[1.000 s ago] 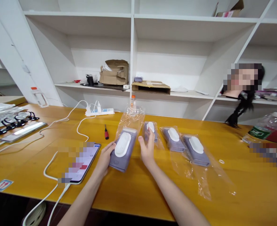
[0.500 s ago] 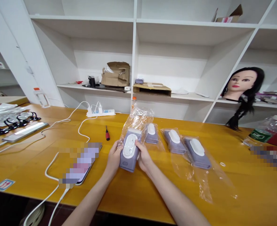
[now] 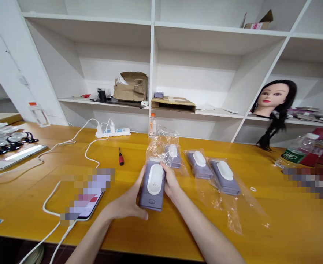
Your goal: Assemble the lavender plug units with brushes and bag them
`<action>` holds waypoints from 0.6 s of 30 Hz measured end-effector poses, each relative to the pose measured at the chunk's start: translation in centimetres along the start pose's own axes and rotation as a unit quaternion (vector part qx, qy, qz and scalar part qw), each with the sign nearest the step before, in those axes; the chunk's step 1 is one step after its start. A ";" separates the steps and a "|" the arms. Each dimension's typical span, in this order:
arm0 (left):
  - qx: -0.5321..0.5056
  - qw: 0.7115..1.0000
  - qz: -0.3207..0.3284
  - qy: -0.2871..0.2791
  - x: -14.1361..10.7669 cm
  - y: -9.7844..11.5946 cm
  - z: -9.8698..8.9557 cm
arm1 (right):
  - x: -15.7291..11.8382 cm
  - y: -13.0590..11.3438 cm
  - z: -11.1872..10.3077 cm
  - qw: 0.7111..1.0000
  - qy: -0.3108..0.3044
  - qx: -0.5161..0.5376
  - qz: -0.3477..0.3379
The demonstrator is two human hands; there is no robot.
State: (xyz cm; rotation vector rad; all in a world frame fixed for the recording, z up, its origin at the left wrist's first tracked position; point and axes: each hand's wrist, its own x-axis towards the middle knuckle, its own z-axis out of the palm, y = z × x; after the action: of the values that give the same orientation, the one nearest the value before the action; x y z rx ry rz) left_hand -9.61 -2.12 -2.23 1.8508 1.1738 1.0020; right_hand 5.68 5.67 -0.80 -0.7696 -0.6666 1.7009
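Left hand [image 3: 125, 205] is cupping the purple device [image 3: 150, 200] from the lower left, fingers running up its side. Right hand [image 3: 171, 181] is pressing its right edge, so the device is sitting between both hands, white oval facing up, over the orange table [image 3: 233, 238]. Step looks like checking this one unit; next move calls for one hand letting go. Three bagged devices [image 3: 199, 165] are lying just right, a clear plastic bag [image 3: 161, 146] just behind, a screwdriver [image 3: 121, 157] left.

Bright, even indoor light casts soft shadows, and the plastic bags [image 3: 157, 146] glint. Wide-angle distortion bends the shelves [image 3: 219, 31] near the edges.
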 end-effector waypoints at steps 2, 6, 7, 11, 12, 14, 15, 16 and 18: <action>0.078 0.997 0.002 0.012 0.2 -0.1 0.4 | 0.1 -0.1 -0.1 1.000 0.002 0.002 0.003; 0.196 0.978 -0.017 0.076 0.9 -0.3 0.6 | 0.2 -0.7 -0.3 1.000 -0.004 0.003 0.019; 0.209 0.975 -0.013 0.077 1.0 -0.4 0.6 | 0.1 -0.8 -0.3 1.000 -0.009 0.001 0.029; 0.192 0.980 0.018 0.057 1.0 -0.8 0.5 | -0.4 -1.0 -0.1 0.997 -0.039 -0.010 0.069; 0.183 0.981 0.023 0.057 0.9 -0.8 0.4 | -0.5 -0.9 0.0 0.996 -0.043 -0.013 0.076; 0.169 0.983 0.030 0.060 0.8 -0.7 0.4 | -0.8 -0.5 0.2 0.994 -0.046 -0.018 0.096; 0.163 0.984 0.032 0.063 0.8 -0.7 0.4 | -0.9 -0.3 0.3 0.993 -0.047 -0.020 0.109; 0.158 0.985 0.033 0.066 0.9 -0.6 0.5 | -0.9 0.1 0.4 0.991 -0.052 -0.021 0.123; 0.146 0.985 0.035 0.079 1.2 -0.7 0.5 | -0.9 0.8 0.4 0.990 -0.069 -0.030 0.123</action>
State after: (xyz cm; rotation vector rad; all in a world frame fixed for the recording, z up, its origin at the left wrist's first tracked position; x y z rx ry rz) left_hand -9.06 -0.86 -2.79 2.0835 1.4214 1.0789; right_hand 5.07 4.59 -1.02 -0.8093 -0.7448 1.9805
